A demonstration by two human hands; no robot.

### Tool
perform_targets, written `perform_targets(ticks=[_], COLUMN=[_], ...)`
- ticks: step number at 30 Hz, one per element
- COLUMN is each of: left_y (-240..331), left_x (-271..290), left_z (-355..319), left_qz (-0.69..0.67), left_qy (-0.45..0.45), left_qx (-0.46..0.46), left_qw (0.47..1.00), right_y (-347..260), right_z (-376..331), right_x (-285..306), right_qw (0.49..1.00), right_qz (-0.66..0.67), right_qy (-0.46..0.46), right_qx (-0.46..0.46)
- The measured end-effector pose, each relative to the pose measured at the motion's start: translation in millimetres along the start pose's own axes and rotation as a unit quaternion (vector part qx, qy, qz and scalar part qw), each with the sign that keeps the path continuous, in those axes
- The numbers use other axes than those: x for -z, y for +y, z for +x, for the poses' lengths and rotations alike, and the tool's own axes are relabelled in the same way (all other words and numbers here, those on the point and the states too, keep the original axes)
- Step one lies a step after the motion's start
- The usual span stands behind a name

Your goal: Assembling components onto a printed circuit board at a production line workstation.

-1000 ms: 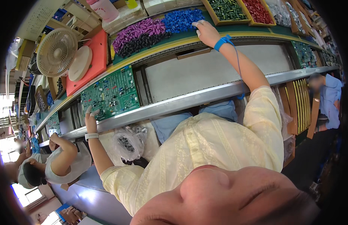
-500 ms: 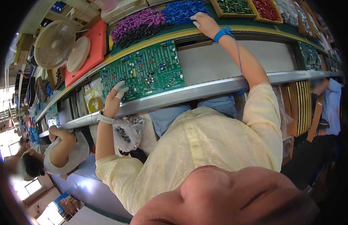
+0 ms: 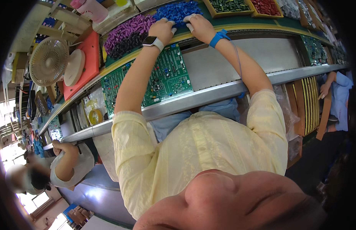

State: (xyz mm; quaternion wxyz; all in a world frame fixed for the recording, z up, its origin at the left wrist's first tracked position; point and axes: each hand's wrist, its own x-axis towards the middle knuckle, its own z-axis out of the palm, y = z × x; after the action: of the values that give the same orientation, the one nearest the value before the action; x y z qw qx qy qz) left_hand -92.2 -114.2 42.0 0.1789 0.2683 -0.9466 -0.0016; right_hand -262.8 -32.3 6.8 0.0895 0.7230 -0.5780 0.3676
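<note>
A green circuit board [image 3: 166,76] lies on the grey conveyor track [image 3: 224,65] in front of me, partly under my left forearm. My left hand [image 3: 161,30], with a watch on the wrist, rests on a heap of small blue parts [image 3: 178,11] in the tray beyond the board. My right hand [image 3: 197,26], with a blue wrist strap and cord, rests on the same blue heap next to it. Both hands wear white fingertip covers. Whether either hand pinches a part is hidden.
Purple parts [image 3: 128,28] and black parts [image 3: 122,46] lie left of the blue heap; bins of green [image 3: 228,5] and red parts [image 3: 266,7] sit to the right. A white fan [image 3: 47,61] and orange tray [image 3: 88,61] stand left. Co-workers sit at both sides.
The circuit board has slid right along the track to the spot in front of me. My left hand left the board and went up to the blue parts beside my right hand.
</note>
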Motion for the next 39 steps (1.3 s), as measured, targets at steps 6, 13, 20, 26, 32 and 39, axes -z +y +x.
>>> perform_targets(ticks=[6,13,20,26,32,39], left_y=[-8.6,-15.6,-0.8,1.5,-3.4,2.5], left_x=[-12.5,23.5,59.3,60.0,51.9,52.6], left_z=[6.1,-23.7,-86.9,-118.9,-128.9,-127.0], left_qz=[0.028,-0.171,-0.327,-0.423,-0.451,-0.365], left_qy=[0.003,0.026,0.093,0.093,0.057,-0.012], left_qx=[-0.066,0.089,0.205,0.231,0.208,0.246], left_qw=[0.997,0.981,0.918,0.871,0.866,0.898], right_y=[-54.9,-108.5,-110.0,-117.5,-119.5,-118.0], right_z=[1.5,-12.2,-15.0,-14.2,-15.6,-15.9], right_x=[29.5,-1.9,-8.0,-7.1,-7.8,-7.0], right_qw=[0.989,0.932,0.936,0.935,0.942,0.943], right_qz=[0.097,0.211,0.151,0.143,0.134,0.143], right_qy=[-0.108,-0.294,-0.317,-0.323,-0.307,-0.299], right_qx=[-0.014,-0.018,0.012,-0.018,-0.032,-0.042])
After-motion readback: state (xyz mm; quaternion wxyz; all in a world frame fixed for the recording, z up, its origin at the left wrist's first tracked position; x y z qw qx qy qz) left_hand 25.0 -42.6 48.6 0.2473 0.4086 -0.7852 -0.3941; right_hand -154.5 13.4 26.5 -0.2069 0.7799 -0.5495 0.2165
